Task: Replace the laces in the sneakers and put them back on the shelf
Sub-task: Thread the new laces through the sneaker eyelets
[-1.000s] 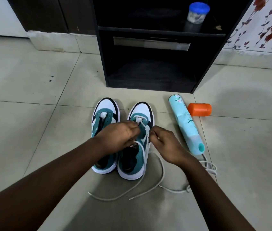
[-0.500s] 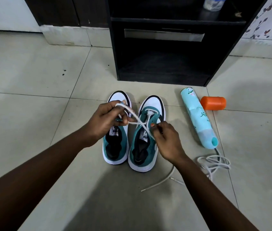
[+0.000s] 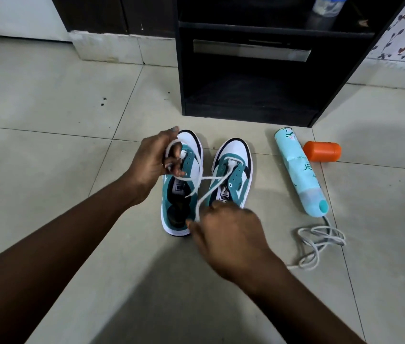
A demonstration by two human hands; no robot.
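Left hand: the left hand (image 3: 155,158) is lifted over the left sneaker (image 3: 181,184). Its fingers (image 3: 175,167) are curled round one end of the white lace (image 3: 207,188).
Right hand: the right hand (image 3: 223,228) is down near the heels. It is blurry, but it seems to pinch the other end of the lace near its fingertips.
Lace: it goes through the bottom holes by the toe of the right sneaker (image 3: 233,175), and both ends cross in the air.
Sneakers: both sit side by side on the floor (image 3: 47,145), toes pointing at the black shelf (image 3: 251,95).
Done: I think only the first row of one shoe is laced.
Left to do: the rest of that shoe's rows, then all of the left sneaker, which has no lace in it. The loose lace (image 3: 320,242) on the floor may be for that. Then both shoes go on the shelf.
Nearby: a blue can (image 3: 298,170) and an orange cap (image 3: 322,151) lie beside the shoes.
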